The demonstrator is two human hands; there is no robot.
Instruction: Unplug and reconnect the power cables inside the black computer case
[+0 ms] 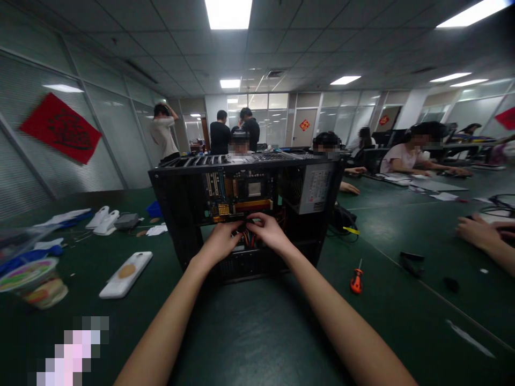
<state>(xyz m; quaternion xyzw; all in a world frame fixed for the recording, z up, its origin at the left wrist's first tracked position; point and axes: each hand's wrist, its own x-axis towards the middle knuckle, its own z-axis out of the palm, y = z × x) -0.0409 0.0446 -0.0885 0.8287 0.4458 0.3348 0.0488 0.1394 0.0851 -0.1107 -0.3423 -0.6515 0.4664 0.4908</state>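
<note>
An open black computer case (164, 214) stands on the green table in front of me. Inside it are a motherboard (225, 187) and, at upper right, a silver power supply (316, 187). Both my hands reach into the lower middle of the case, below the board. My left hand (221, 241) has its fingers bent in at a bundle of coloured cables (250, 237). From the other side, my right hand (270, 231) curls its fingers over the same spot, thumb and forefinger close together. What the fingertips hold is too small and dark to make out.
To the left lie a white power bank-like block (126, 274), a plastic cup (34, 283) and white papers (156, 230). An orange screwdriver (356, 281) and black pieces (412, 264) lie right. Another person's hands (485, 236) rest at the right edge; people sit beyond.
</note>
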